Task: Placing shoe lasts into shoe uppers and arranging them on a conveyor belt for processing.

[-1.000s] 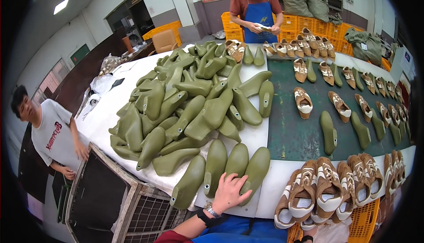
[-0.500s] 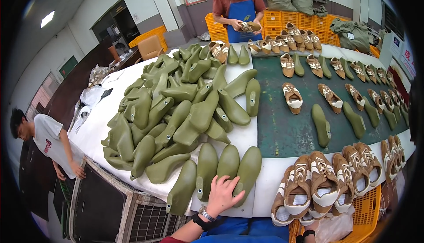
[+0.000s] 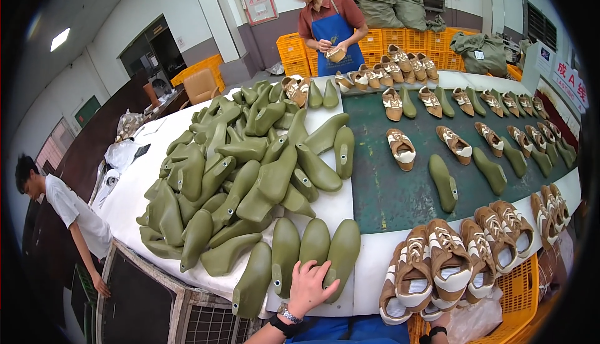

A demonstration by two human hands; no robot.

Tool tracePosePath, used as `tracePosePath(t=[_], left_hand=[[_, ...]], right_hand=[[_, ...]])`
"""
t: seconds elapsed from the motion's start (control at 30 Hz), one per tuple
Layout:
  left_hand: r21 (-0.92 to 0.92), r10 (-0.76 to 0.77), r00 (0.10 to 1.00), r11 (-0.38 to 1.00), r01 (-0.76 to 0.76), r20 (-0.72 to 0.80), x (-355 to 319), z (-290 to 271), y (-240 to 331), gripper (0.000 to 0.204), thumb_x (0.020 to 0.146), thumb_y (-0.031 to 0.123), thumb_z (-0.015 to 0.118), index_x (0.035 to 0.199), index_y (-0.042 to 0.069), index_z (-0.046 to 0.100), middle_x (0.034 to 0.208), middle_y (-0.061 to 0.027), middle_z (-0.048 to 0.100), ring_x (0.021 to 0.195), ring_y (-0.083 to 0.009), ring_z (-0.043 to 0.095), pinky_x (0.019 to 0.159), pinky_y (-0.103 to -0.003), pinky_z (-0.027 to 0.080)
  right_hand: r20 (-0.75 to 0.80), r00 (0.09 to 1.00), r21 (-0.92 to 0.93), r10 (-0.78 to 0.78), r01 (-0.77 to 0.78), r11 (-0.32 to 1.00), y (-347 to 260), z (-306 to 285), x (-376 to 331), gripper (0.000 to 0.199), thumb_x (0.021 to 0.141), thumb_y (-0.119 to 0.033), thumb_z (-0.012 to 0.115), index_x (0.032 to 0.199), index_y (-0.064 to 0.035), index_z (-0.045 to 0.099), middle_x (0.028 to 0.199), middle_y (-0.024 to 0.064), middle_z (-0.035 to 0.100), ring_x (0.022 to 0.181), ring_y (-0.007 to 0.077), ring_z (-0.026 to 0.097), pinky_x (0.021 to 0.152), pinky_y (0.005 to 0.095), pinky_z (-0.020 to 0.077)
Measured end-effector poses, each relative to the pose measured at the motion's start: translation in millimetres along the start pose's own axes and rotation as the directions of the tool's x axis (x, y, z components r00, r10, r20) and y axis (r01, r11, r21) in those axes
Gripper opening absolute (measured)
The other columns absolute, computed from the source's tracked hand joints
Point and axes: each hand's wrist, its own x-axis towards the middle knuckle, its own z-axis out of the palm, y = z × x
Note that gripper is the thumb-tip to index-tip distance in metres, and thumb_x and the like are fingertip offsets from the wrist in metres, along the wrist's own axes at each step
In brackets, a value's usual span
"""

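My left hand (image 3: 309, 288) rests with fingers apart over the heel ends of the green shoe lasts at the table's near edge. Beneath it are a middle last (image 3: 315, 241) and a right-hand last (image 3: 344, 247); another last (image 3: 285, 244) stands just left of them. Only the banded wrist of my right hand (image 3: 439, 334) shows, below a row of brown-and-white sneakers (image 3: 449, 250); its fingers are hidden. A big heap of green lasts (image 3: 250, 178) covers the table's left part.
Sneakers and lasts line the green table surface (image 3: 387, 197). At the near right, an orange crate (image 3: 522, 288) sits below the sneakers. Across the table a co-worker (image 3: 334, 28) in a blue apron handles a shoe. Another person (image 3: 78, 209) stands left, beside a metal-framed cart (image 3: 140, 281).
The view has shifted, so the table sits slightly lower and further left. The co-worker's hands have changed position on the shoe. The person at left has lowered an arm. My left hand stays on the lasts.
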Motion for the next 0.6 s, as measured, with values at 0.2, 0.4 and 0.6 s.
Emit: tracePosePath(t=[0.2, 0.4, 0.6], left_hand=[[0.005, 0.004, 1.0, 1.0, -0.004, -0.006, 0.2, -0.5, -0.5, 0.048, 0.072, 0.038, 0.067, 0.109, 0.008, 0.062, 0.091, -0.0114, 0.063, 0.103, -0.0258, 0.052, 0.098, -0.048, 0.031], [0.004, 0.013, 1.0, 1.0, -0.013, -0.017, 1.1, 2.3, -2.0, 0.048, 0.072, 0.037, 0.066, 0.11, 0.009, 0.061, 0.088, -0.0108, 0.065, 0.102, -0.0258, 0.052, 0.098, -0.048, 0.031], [0.0, 0.01, 1.0, 1.0, -0.01, -0.013, 2.2, 2.1, -1.3, 0.048, 0.072, 0.038, 0.066, 0.11, 0.009, 0.061, 0.089, -0.0109, 0.065, 0.102, -0.026, 0.052, 0.098, -0.048, 0.031]], right_hand=[[0.045, 0.997, -0.001, -0.062, 0.063, 0.998, -2.5, -1.1, -0.7, 0.068, 0.051, -0.052, 0.08, 0.098, -0.0061, 0.063, 0.094, 0.0121, 0.067, 0.091, 0.0294, 0.064, 0.073, 0.0383, 0.0508], [-0.023, 0.993, -0.028, -0.117, 0.117, 0.993, 0.4, 2.0, -2.6, 0.035, 0.07, -0.039, 0.069, 0.085, -0.0077, 0.067, 0.084, 0.0154, 0.068, 0.085, 0.0329, 0.065, 0.068, 0.0405, 0.0507], [-0.037, 0.994, -0.005, -0.104, 0.103, 0.995, 5.2, 6.1, 3.1, 0.034, 0.072, -0.038, 0.067, 0.084, -0.0065, 0.067, 0.082, 0.0161, 0.067, 0.084, 0.0338, 0.065, 0.065, 0.0414, 0.0503]])
